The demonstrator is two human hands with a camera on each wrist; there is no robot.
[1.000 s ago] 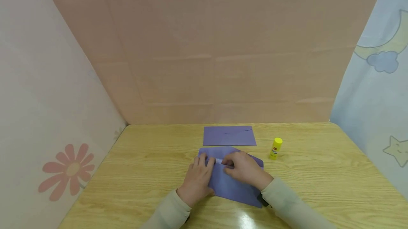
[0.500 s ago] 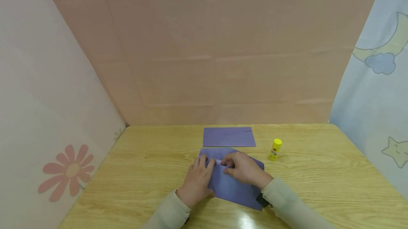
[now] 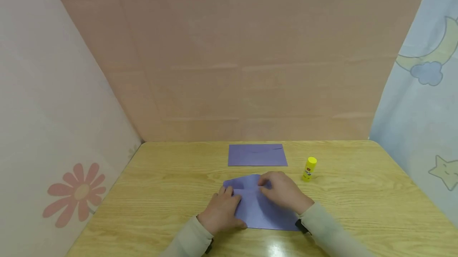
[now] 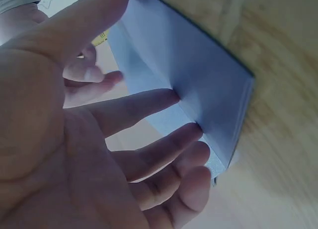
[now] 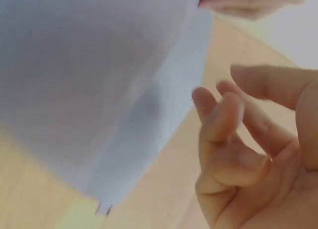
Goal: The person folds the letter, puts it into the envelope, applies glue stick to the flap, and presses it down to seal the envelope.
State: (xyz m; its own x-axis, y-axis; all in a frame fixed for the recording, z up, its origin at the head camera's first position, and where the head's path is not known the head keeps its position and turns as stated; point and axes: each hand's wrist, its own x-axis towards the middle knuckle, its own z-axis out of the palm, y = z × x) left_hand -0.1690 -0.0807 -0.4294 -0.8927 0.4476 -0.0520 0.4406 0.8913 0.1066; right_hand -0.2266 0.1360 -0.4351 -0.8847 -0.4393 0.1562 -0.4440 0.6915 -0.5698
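Note:
A purple paper envelope [image 3: 264,213] lies in front of me at the near part of the table, its flap raised at the far side. My left hand [image 3: 220,212] holds its left end. In the left wrist view, the thumb reaches one long edge of the envelope [image 4: 198,65] while fingertips touch along the flap's crease. My right hand [image 3: 284,191] is over the right part of the flap. Seen from the right wrist, its fingers are loosely bent, the thumb stands apart from them, and nothing shows between them. The envelope's right end is partly hidden by the right arm.
Another purple envelope [image 3: 255,155] lies flat farther back on the wood-grain table [image 3: 171,177]. A yellow glue stick [image 3: 309,169] stands upright to the right. Fabric panels [image 3: 250,70] enclose the table at the back and sides.
The near envelope has turned so its near edge runs level, and its flap looks changed in tilt. My right hand has shifted slightly right; the left fingers have drawn slightly nearer me.

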